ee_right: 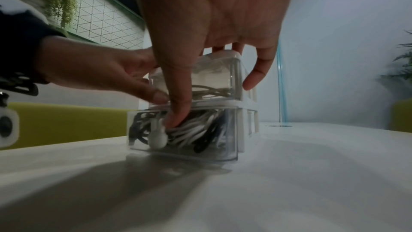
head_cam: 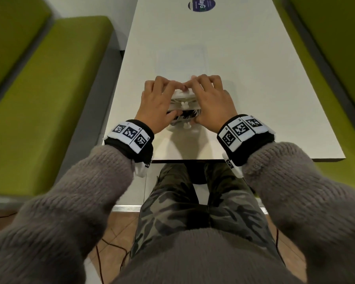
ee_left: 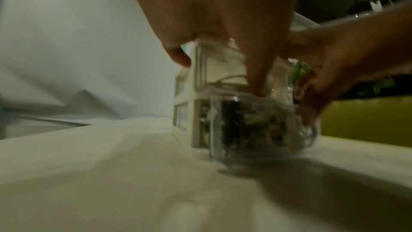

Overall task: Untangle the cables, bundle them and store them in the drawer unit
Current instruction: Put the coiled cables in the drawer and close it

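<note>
A small white drawer unit [head_cam: 182,96] with clear drawers stands on the white table [head_cam: 254,99] near its front edge. Its lower drawer [ee_right: 185,149] is pulled out toward me and holds a bundle of black and white cables [ee_right: 196,130]. The upper drawer [ee_right: 223,75] holds a pale cable and sits pushed in. My left hand [head_cam: 158,103] lies on the unit's left side, its thumb at the open drawer. My right hand [head_cam: 211,103] drapes over the top right, and its thumb [ee_right: 178,110] presses down on the cables. The lower drawer [ee_left: 245,130] looks blurred in the left wrist view.
Green upholstered benches [head_cam: 49,89] run along both sides of the table. A round sticker [head_cam: 201,4] marks the far end. The table's front edge [head_cam: 193,160] lies just behind my wrists. Thin wires [head_cam: 111,247] trail on the floor below.
</note>
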A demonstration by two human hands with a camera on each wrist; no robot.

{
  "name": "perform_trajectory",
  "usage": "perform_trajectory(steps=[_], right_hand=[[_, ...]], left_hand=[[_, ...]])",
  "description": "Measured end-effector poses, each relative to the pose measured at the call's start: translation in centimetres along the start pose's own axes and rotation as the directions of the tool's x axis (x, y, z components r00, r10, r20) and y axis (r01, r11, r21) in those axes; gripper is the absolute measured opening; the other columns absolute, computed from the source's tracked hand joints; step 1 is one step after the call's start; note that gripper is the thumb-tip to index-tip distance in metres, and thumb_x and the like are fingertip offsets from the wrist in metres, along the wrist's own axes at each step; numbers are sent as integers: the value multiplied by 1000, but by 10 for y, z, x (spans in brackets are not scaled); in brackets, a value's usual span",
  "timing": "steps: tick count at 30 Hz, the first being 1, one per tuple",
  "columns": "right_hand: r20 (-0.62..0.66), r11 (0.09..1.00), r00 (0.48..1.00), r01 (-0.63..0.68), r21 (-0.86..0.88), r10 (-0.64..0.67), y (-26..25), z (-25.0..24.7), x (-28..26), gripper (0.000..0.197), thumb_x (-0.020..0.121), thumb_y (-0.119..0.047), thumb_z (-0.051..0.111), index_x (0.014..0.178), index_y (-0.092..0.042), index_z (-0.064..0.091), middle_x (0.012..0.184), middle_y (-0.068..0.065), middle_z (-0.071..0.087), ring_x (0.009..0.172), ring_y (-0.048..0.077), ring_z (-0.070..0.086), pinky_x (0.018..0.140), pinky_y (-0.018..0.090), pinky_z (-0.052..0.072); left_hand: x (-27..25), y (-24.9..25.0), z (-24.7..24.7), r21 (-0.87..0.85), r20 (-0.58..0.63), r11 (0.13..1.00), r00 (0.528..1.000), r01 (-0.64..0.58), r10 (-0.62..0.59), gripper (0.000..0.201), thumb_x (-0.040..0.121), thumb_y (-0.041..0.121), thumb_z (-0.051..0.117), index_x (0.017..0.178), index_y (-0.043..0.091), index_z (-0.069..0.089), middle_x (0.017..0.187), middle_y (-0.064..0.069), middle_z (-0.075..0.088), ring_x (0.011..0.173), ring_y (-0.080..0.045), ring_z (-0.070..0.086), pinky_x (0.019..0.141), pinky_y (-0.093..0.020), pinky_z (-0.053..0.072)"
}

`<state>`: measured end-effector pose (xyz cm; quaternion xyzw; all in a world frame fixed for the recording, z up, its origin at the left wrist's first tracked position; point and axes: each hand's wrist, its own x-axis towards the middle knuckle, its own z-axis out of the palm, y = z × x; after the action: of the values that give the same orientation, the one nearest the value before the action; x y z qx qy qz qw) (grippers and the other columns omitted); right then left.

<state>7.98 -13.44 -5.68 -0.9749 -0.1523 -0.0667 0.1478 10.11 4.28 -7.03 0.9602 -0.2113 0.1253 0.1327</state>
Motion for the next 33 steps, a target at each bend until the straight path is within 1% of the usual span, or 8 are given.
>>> perform_trajectory(steps=[2, 4, 7, 12, 17, 21, 27, 33], right_hand=[[-2, 1000, 1000, 5, 4, -5, 2, 0, 1, 80, 65, -22, 82, 134, -21, 42, 139, 2, 40, 127, 29, 32, 76, 41, 44], [2, 1000, 1000, 8, -6, -8, 2, 0, 1, 81, 66, -24, 81, 136, -21, 41, 140, 2, 39, 129, 28, 31, 77, 40, 44], [-69, 1000, 998, 13, 4, -12, 0, 6, 2, 77, 65, -21, 81, 133, -18, 45, 136, 4, 44, 126, 30, 36, 73, 40, 46], [-221, 999, 975, 41, 14, -37, -1, 21, 6, 73, 49, -9, 83, 116, -13, 54, 114, 8, 57, 104, 36, 51, 52, 31, 41], [-158, 999, 987, 38, 37, -32, 1, 12, 5, 72, 58, -12, 80, 124, -13, 52, 123, 10, 52, 114, 36, 44, 63, 40, 47], [-125, 1000, 992, 2, -3, -2, 2, 8, 7, 66, 64, -16, 77, 125, -16, 52, 124, 8, 50, 114, 35, 42, 74, 39, 37], [-211, 994, 977, -8, 107, 31, 22, 9, 3, 58, 64, -11, 78, 117, -16, 55, 116, 6, 50, 108, 30, 36, 56, 36, 46], [-181, 997, 983, -1, 77, 15, 34, -1, 5, 58, 65, -17, 81, 117, -14, 55, 115, 7, 51, 107, 32, 38, 54, 36, 45]], left_hand=[[-3, -8, -7, -68, 102, 997, 994, -32, 39, 67, 71, 54, 63, 129, 39, 34, 128, -6, 40, 113, -29, 33, 95, -40, 34], [-5, -10, -11, -47, 159, 998, 986, -50, 57, 82, 65, 54, 71, 134, 38, 31, 134, -4, 36, 117, -26, 29, 99, -41, 32], [-4, -6, -6, -3, 82, 999, 996, -42, 42, 80, 63, 38, 79, 127, 38, 30, 127, -7, 41, 112, -29, 35, 94, -42, 38], [2, -2, 1, 16, 4, 1000, 1000, -26, 26, 70, 65, 33, 76, 117, 37, 31, 115, -9, 46, 102, -31, 41, 85, -38, 40], [5, -4, 2, -6, -14, 999, 999, -40, 40, 72, 61, 32, 80, 115, 36, 32, 112, -11, 46, 99, -33, 41, 83, -30, 33], [12, -5, 3, -67, -42, 996, 997, -64, 61, 70, 60, 21, 80, 112, 34, 35, 108, -12, 46, 96, -25, 32, 83, -16, 17], [25, 11, 14, -62, -67, 996, 996, -63, 59, 68, 59, 14, 79, 109, 34, 37, 106, -4, 41, 92, -22, 29, 72, -25, 36], [35, 20, 16, -72, -49, 993, 995, -94, 91, 69, 56, 18, 81, 108, 34, 37, 103, -8, 47, 88, -26, 33, 76, -21, 26]])
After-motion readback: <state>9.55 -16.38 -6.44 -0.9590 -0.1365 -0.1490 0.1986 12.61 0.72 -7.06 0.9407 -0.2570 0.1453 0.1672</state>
